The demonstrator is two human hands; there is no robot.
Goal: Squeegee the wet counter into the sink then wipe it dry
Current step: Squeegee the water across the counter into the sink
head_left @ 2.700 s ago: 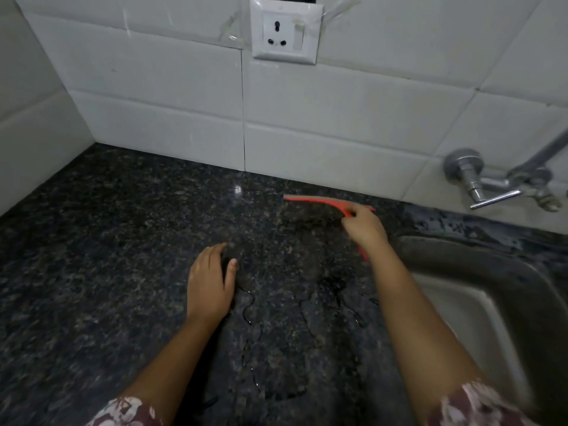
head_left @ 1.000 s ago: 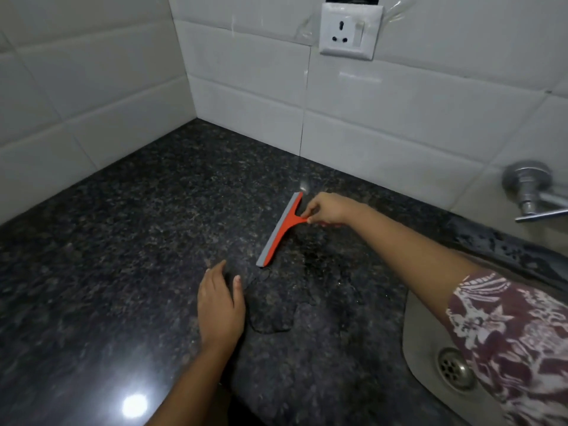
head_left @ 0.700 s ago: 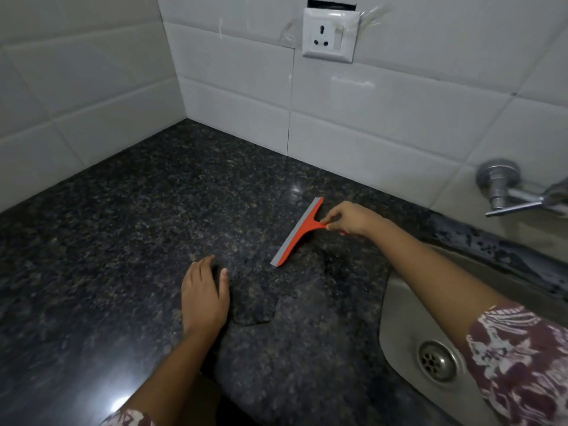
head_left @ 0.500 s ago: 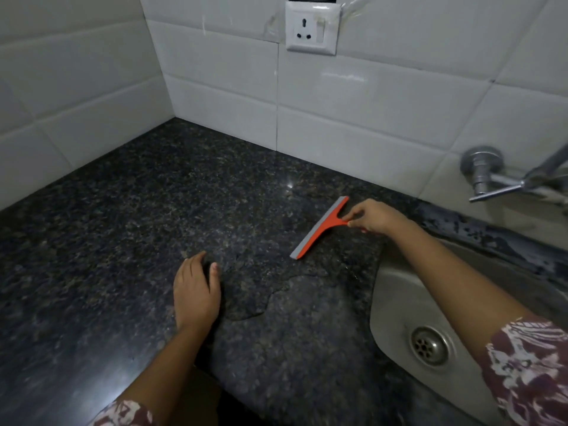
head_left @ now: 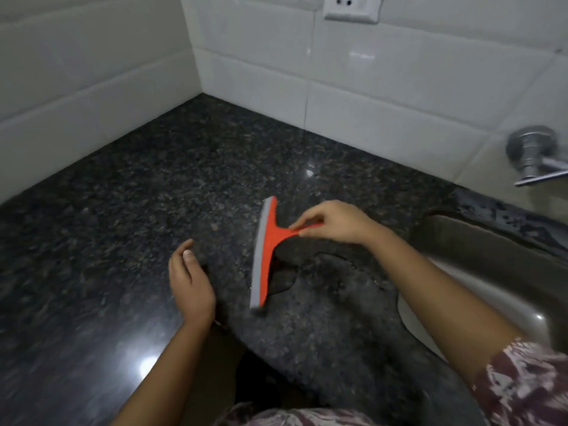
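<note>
Centrally: dark speckled counter (head_left: 153, 210) fills the left and middle of the frame, meeting white tiles (head_left: 399, 96) along the top and upper left. Steel sink (head_left: 479, 272) set into the counter at the right edge, partly behind the right forearm.

Wet patch (head_left: 332, 281) with a shiny outline lies on the counter at centre, between squeegee and sink rim.

Right hand (head_left: 338, 222), just right of centre, pinches the end of the squeegee handle between thumb and curled fingertips. Left hand (head_left: 189, 287), left of centre, holds nothing; fingers are loosely extended, thumb uppermost. Contact with the counter cannot be confirmed (hand is motion-blurred).

Squeegee (head_left: 266, 250), orange with a grey rubber strip, sits at centre frame, well left of the sink. Blade runs nearly top to bottom of the picture, grey edge facing left, handle pointing right into the right hand. Its lower end is blurred; whether the blade rests on the counter or hangs just above it cannot be told.

Chrome tap (head_left: 531, 155) on the tiles at upper right. White socket (head_left: 350, 7) at top edge, cropped.
</note>
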